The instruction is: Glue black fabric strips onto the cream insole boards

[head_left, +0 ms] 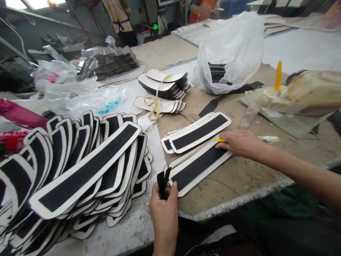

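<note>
Watching via head cam. Left hand (163,215) is pinching some black strips (163,182) upright between thumb and fingers, near the surface's (253,181) near edge. Right hand (237,142) is grasping a yellow tool (220,140), tip pointing left, over the right end of 1 panel (199,169), black centre, pale border. That panel is lying aslant, its left end closer to the near edge and just beside the left hand; I'm not able to tell if the thumb is touching it.

Just beyond it, away from the near edge, a small stack of panels (201,133) is lying at a similar slant. A big pile of panels (90,169) is filling the surface's near left corner, 1 panel lying diagonally across the top.

Toward the far edge I'm seeing a bundle of curved pieces (165,85) with a pale yellow ribbon (156,106) around it, and a white plastic bag (234,49) holding dark pieces. Toward the right edge, a yellow stick (278,76) is standing upright in a wrapped container (311,92).
</note>
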Motion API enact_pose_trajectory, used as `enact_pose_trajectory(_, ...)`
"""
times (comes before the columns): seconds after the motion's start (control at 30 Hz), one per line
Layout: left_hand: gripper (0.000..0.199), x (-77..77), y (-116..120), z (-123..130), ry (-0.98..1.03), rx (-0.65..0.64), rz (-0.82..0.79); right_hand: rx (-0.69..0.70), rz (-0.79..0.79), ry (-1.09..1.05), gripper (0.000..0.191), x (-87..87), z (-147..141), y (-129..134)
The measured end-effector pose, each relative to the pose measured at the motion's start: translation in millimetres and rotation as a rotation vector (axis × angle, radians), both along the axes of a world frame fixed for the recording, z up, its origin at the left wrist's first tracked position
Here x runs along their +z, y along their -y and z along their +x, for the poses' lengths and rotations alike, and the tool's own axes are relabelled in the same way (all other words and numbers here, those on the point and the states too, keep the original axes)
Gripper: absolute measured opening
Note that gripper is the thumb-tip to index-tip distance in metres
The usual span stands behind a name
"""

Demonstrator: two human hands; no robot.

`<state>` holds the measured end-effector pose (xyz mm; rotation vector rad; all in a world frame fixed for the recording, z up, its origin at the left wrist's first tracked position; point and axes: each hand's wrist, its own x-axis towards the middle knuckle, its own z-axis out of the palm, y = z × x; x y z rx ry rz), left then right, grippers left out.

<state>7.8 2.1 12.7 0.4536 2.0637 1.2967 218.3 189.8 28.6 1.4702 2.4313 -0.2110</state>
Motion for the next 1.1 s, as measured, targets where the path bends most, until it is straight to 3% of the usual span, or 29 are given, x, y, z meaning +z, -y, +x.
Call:
enact_pose_trajectory(0.37,0.026,20.6,-4.1,3.9,-0.117,-0.072,-0.024,-0.023,-0.028,-0.005,0.027,1.3,-1.8,2.0)
enact_pose_trajectory(0.47,0.029,13.5,-3.7,-1.8,-0.101,-0.068,-0.041,-0.029,-0.026,-0.017,0.026,3.0,-1.5,2.5)
enact_pose_trajectory(0.67,0.043,-11.9,1.5,-8.5,0.191,0.029,0.018,-0.027,-0.010,-0.030,0.026,10.6,-0.9,5.2)
enact_pose_trajectory(0.87,0.047,-11.0,-0.1,-8.5,0.254,0.144,0.032,-0.027,0.021,-0.078,0.026,15.8,2.0,6.9)
enact_pose_trajectory(1.1,0.046,-10.6,2.8,-8.5,0.323,0.183,0.092,-0.032,0.020,-0.122,0.021,19.4,7.3,8.3)
